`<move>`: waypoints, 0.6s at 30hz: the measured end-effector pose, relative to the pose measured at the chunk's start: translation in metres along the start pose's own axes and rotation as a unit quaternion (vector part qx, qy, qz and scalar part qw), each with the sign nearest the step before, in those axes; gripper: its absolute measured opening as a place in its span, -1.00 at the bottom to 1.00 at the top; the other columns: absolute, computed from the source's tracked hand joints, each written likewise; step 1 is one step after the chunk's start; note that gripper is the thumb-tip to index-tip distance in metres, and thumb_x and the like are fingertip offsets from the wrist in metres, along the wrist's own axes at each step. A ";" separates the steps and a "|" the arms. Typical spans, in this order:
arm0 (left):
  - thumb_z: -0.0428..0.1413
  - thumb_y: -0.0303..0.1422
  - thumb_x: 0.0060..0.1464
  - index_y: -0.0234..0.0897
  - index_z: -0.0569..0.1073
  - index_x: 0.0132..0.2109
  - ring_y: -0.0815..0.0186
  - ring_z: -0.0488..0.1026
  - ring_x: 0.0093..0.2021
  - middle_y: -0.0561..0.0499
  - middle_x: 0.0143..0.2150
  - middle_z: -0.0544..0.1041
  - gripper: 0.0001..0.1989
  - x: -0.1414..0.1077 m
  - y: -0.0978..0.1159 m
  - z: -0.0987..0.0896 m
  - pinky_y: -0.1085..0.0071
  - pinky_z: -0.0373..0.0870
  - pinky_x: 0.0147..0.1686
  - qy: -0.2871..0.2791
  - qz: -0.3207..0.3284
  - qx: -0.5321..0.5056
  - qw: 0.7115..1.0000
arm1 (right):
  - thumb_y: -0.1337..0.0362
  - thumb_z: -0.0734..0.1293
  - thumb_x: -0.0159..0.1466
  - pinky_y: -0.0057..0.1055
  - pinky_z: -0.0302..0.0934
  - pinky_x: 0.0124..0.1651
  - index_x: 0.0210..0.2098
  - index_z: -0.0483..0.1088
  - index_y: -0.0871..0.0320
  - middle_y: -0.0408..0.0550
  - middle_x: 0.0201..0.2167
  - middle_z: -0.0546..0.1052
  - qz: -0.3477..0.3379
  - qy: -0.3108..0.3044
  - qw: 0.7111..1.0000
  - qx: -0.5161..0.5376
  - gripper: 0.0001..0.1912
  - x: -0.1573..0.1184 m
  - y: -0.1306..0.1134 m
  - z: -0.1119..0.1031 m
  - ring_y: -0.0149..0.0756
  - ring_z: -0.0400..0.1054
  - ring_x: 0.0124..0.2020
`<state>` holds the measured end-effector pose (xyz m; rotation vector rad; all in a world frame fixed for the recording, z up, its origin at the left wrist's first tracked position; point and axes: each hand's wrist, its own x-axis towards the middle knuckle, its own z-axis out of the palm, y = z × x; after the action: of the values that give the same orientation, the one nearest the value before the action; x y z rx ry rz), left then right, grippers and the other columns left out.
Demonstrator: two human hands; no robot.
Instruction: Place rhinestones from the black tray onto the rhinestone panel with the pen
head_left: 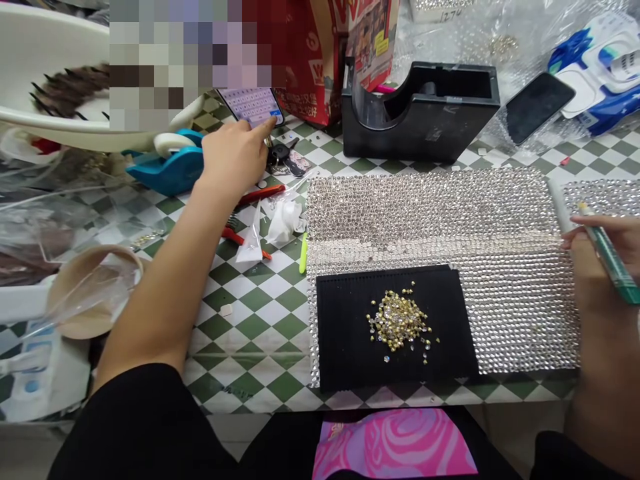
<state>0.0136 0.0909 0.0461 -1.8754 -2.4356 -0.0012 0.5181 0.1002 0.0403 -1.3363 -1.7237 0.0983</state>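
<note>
My left hand (235, 157) reaches far forward, its fingertip touching the lit keyboard screen of a phone (251, 105) lying on the checkered table. My right hand (597, 257) rests at the right edge of a large rhinestone sheet (435, 213) and holds a green pen-like tool (607, 257). On the near part of the sheet lies a black tray (345, 333) with a small heap of gold rhinestones (400, 321).
A black tape dispenser (425, 110) stands behind the sheet, a dark phone (537, 107) to its right. A blue tape dispenser (167, 163), red-handled pliers (250, 200), keys (285, 157) and a plastic-wrapped bowl (90, 293) lie at the left.
</note>
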 end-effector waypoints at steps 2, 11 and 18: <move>-0.24 -0.27 0.34 -0.02 0.16 0.39 0.08 0.39 0.00 -0.18 0.04 0.50 -0.48 0.001 -0.001 0.002 0.11 0.37 -0.06 0.002 -0.005 0.005 1.000 | 0.38 0.32 0.02 -0.25 0.26 -0.44 -0.29 0.58 0.07 -0.10 -0.46 0.52 0.002 -0.001 1.000 -0.003 -0.72 0.000 0.000 0.000 -0.22 0.45 -0.46; -0.21 -0.32 0.33 -0.11 0.20 0.38 0.06 0.35 0.09 -0.21 0.07 0.47 -0.48 -0.005 -0.002 0.002 0.14 0.34 0.02 0.022 -0.001 -0.017 1.000 | 0.39 0.33 0.01 -0.25 0.25 -0.44 -0.26 0.59 0.06 -0.08 -0.46 0.52 0.006 0.002 1.000 0.004 -0.68 0.001 0.000 -0.001 -0.20 0.45 -0.46; -0.19 -0.33 0.31 -0.25 0.23 0.36 -0.01 0.32 0.17 -0.27 0.16 0.37 -0.47 -0.030 -0.010 -0.001 0.10 0.35 0.08 0.060 -0.003 -0.045 0.997 | 0.28 0.33 0.03 -0.18 0.27 -0.37 -0.23 0.61 0.04 -0.02 -0.39 0.58 -0.028 0.029 0.999 -0.034 -0.68 0.004 0.013 -0.006 -0.13 0.47 -0.40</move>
<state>0.0116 0.0589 0.0463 -1.8446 -2.3983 -0.2213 0.5321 0.1060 0.0388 -1.3268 -1.7267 -0.0308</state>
